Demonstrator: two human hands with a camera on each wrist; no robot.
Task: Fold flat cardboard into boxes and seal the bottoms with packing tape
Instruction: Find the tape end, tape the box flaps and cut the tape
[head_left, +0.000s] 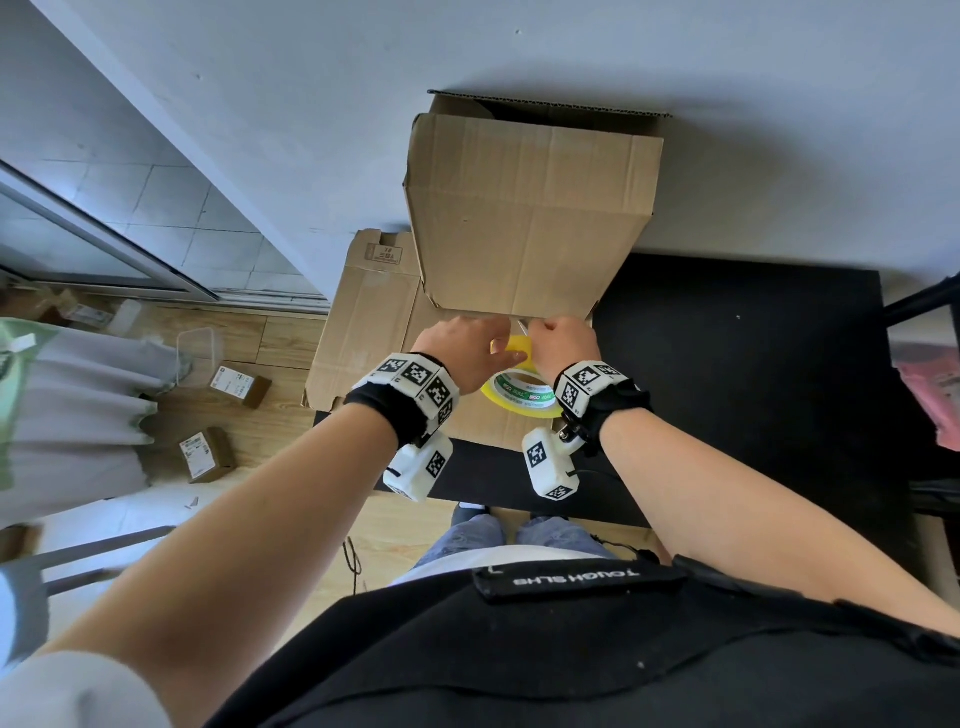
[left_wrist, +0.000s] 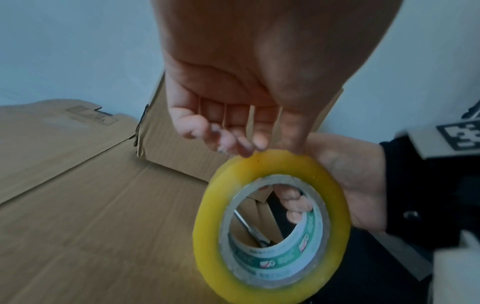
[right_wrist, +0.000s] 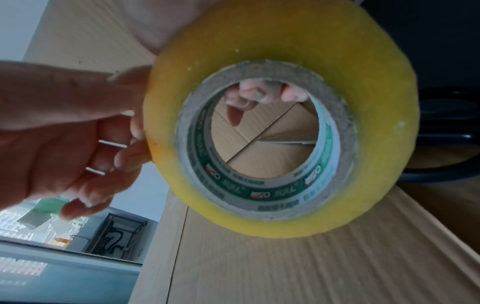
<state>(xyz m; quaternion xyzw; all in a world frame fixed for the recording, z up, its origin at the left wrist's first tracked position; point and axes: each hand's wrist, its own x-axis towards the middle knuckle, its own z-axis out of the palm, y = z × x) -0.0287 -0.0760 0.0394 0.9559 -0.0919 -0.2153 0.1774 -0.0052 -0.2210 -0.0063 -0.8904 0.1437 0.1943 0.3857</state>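
A folded cardboard box (head_left: 530, 208) stands on flat cardboard sheets (head_left: 363, 322) on a black table (head_left: 727, 364), against the wall. Just in front of it I hold a yellow packing tape roll (head_left: 511, 402) on edge. My right hand (head_left: 563, 340) grips the tape roll (right_wrist: 280, 51), with its fingers (right_wrist: 259, 94) hooked through the core. My left hand (head_left: 467, 343) has curled fingertips (left_wrist: 246, 144) and thumb pinching the roll's top rim (left_wrist: 272, 162). Through the core, a metal blade (right_wrist: 285, 142) shows, lying on the cardboard.
Small brown parcels (head_left: 239, 384) (head_left: 205, 454) and a clear plastic tub (head_left: 200, 353) lie on the wooden floor at left. A black frame (head_left: 919, 301) and something pink (head_left: 930, 395) stand at the table's right end. My legs are under the table's near edge.
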